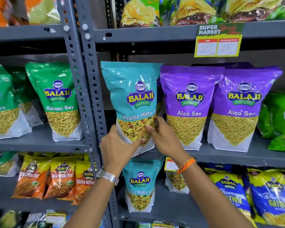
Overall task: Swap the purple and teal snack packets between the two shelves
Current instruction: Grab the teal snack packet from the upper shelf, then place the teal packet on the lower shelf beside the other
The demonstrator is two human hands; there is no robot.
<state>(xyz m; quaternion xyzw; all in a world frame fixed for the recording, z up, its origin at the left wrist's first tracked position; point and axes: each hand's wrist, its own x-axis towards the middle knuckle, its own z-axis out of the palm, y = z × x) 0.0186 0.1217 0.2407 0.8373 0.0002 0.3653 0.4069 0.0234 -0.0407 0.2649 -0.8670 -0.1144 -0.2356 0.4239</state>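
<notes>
Currently both hands grip one teal packet (135, 102) at its lower part, upright, at the left end of the upper shelf (237, 156), just beside two purple packets (187, 104) that stand on that shelf. The left hand (117, 148) clasps the lower left edge, thumb pressed across the front. The right hand (163, 137) pinches the lower right edge, fingers curled behind. The packet base appears to sit at or just over the shelf lip; contact cannot be confirmed.

Judged step: seat this packet on the upper shelf.
- Push the base fully back onto the shelf before letting go
- Keep the packet vertical; its top sits close under the shelf above
- Leave a slight gap to the nearest purple packet to avoid tipping it
- Release one hand first, check that it stands

A second teal packet (140, 185) stands on the lower shelf (171, 209), so the swap looks unfinished
</notes>
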